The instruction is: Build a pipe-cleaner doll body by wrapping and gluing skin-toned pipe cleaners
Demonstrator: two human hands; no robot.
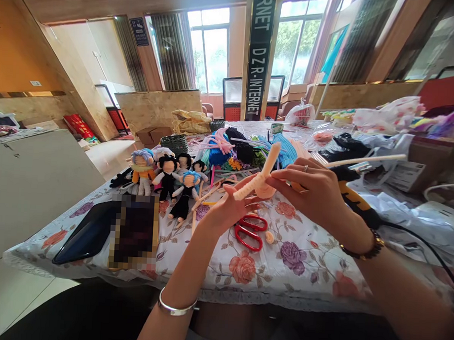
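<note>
Cream fuzzy piece (pixel 271 162): up between both hands, over the bench (pixel 207 260), likely raised so its twist stays visible; one end points up, another slants down left.
Left grip (pixel 231 203): palm turned up, thumb and fingers lightly holding the lower end, probably as a steady support.
Right grip (pixel 310 182): thumb and fingertips pinched narrow on the piece's right side, a hold that suits fine bending.
Long pale stem (pixel 372 159): runs out rightward from behind the right hand; whether it joins the piece, I cannot tell.
Red-handled scissors (pixel 251 229): just below the hands, presumably for quick reach, a small cream ball (pixel 269 237) beside them.
Finished-looking dolls (pixel 167 179): grouped left, seemingly out of the way.
Coloured stem bundles (pixel 285 150): piled behind, apparently as stock.
</note>
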